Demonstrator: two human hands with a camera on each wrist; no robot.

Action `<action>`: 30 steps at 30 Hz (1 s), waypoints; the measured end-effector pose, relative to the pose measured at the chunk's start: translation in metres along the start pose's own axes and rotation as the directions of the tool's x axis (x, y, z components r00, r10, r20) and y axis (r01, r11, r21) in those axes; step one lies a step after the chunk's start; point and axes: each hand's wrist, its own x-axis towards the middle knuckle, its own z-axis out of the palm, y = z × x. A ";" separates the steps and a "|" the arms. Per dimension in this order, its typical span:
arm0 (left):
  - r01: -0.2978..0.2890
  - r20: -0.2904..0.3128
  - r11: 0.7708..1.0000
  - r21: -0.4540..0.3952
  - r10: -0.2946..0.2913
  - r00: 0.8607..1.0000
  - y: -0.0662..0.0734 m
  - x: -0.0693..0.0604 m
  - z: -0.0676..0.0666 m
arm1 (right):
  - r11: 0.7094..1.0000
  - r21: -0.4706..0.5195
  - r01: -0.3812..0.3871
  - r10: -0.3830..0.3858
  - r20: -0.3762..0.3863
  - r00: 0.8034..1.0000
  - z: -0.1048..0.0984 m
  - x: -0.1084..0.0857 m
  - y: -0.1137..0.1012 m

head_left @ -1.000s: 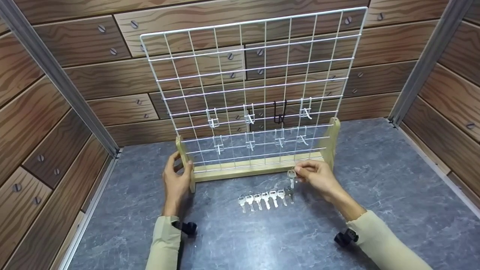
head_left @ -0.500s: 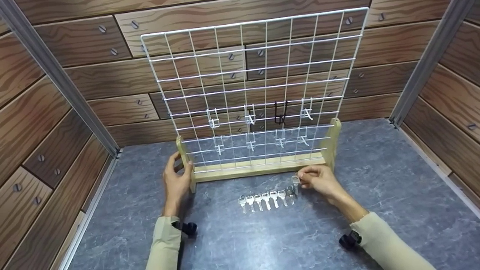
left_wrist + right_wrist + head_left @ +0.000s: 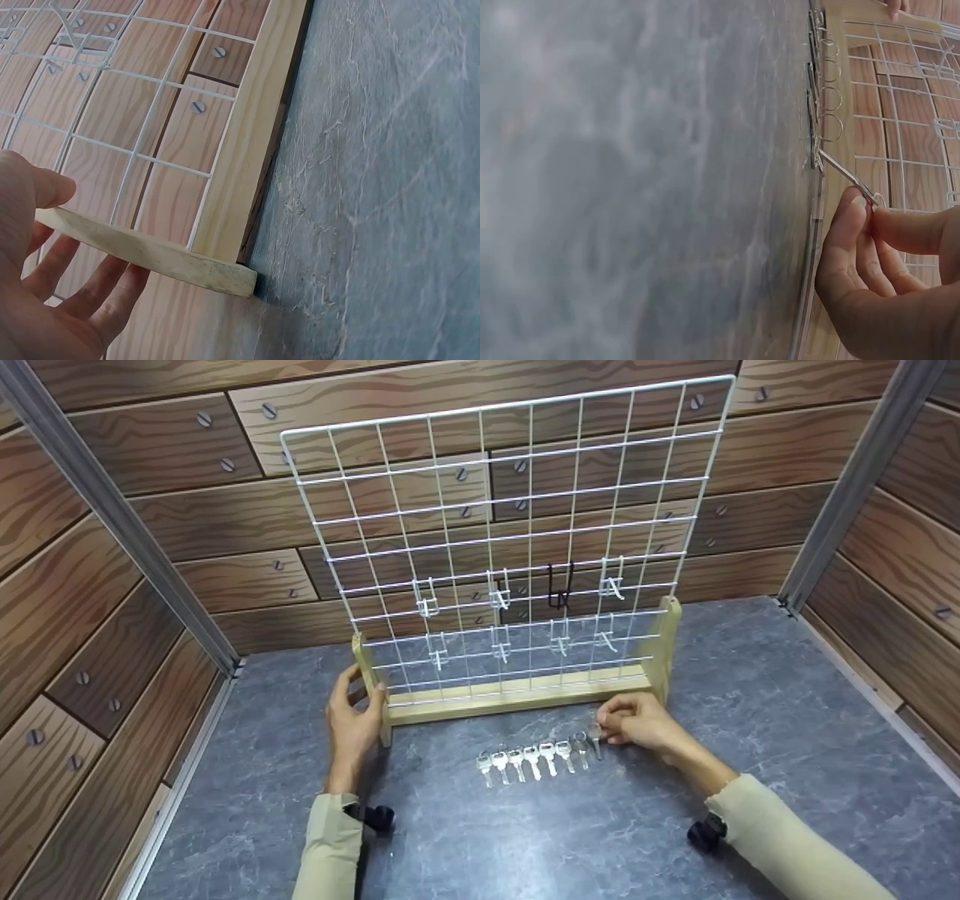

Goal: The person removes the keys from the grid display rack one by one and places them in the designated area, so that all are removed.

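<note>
My left hand [image 3: 354, 720] holds the left wooden upright [image 3: 150, 251] of a wire-grid stand, thumb on one side and fingers on the other. My right hand [image 3: 641, 722] pinches a metal key [image 3: 844, 169] by its head, near the small ring. That key slants down, its tip at or very near the table, at the right end of a row of several similar keys [image 3: 531, 761]. In the right wrist view, rings stick up from the keys in the row. White wire mesh [image 3: 480, 409] stands upright above the stand's wooden base bar [image 3: 517, 699].
Several white hooks [image 3: 427, 606] and one black hook [image 3: 559, 598] hang on the mesh in two rows. The grey marbled table [image 3: 480, 840] carries everything. Wood-patterned walls [image 3: 150, 525] close in the back and sides.
My right hand has moved slightly right and toward me, lowering the pinched key from above the row to its right end. My left hand stays on the upright.
</note>
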 end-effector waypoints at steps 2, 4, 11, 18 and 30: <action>0.006 0.002 1.000 0.000 -0.006 1.000 0.000 0.000 0.000 | 1.000 -0.017 -0.014 0.014 0.013 1.000 0.000 0.001 0.000; 0.006 0.000 1.000 0.002 -0.006 1.000 0.000 0.000 0.001 | 0.999 -0.032 -0.028 0.029 0.017 0.999 0.000 0.001 0.000; 0.002 -0.010 1.000 0.009 -0.002 1.000 0.000 0.001 0.001 | 0.991 -0.131 -0.042 0.044 0.012 0.999 0.002 0.001 -0.001; 0.009 -0.010 1.000 0.017 -0.009 1.000 0.000 0.001 0.001 | 0.981 -0.192 -0.035 0.039 0.013 0.999 0.005 0.002 -0.002; 0.007 -0.012 1.000 0.024 -0.006 1.000 -0.003 0.001 0.001 | 0.942 -0.333 0.030 -0.031 0.001 1.000 0.007 -0.001 -0.005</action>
